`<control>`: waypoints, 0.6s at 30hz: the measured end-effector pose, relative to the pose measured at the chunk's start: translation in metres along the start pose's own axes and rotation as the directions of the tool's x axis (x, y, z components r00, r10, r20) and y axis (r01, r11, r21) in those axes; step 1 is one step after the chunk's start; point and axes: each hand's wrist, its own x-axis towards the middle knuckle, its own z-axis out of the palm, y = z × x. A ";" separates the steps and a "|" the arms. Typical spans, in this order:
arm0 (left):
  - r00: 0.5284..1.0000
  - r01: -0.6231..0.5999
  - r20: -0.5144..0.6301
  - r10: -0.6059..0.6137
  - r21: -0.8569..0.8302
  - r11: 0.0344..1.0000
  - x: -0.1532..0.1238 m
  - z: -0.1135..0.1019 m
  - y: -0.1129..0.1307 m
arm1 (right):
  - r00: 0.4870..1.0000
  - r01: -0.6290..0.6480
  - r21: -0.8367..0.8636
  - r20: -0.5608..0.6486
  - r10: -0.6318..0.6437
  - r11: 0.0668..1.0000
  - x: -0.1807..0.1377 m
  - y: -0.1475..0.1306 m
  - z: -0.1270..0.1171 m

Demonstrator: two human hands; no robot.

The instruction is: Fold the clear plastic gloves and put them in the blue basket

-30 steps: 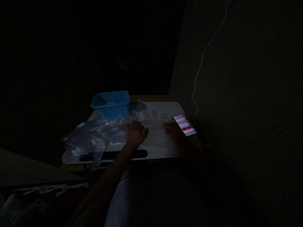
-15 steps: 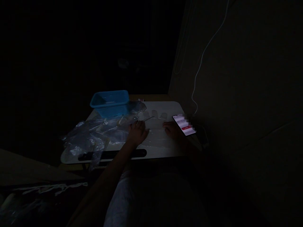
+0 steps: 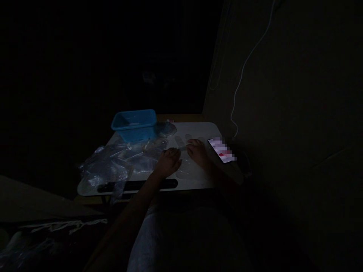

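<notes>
On the pale surface, left hand and right hand lie close together with fingers pressed flat upon a clear plastic glove (too dim to tell any pinch), crumpled clear bags heaped left, blue basket far, lit phone right.

Very dim, grainy view — faint glow from phone screen.
</notes>
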 end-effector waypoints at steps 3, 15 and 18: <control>1.000 0.009 -0.022 -0.009 0.014 1.000 -0.001 0.002 -0.001 | 0.999 -0.039 0.008 -0.032 0.039 0.999 0.001 0.002 0.006; 0.999 -0.006 -0.053 0.002 -0.063 0.998 -0.003 -0.003 0.000 | 0.999 -0.043 -0.012 -0.001 0.043 0.999 -0.003 0.003 0.009; 0.996 0.039 -0.079 -0.045 -0.076 0.996 -0.002 -0.004 0.000 | 0.999 -0.049 -0.032 0.018 0.049 0.998 -0.003 0.002 0.009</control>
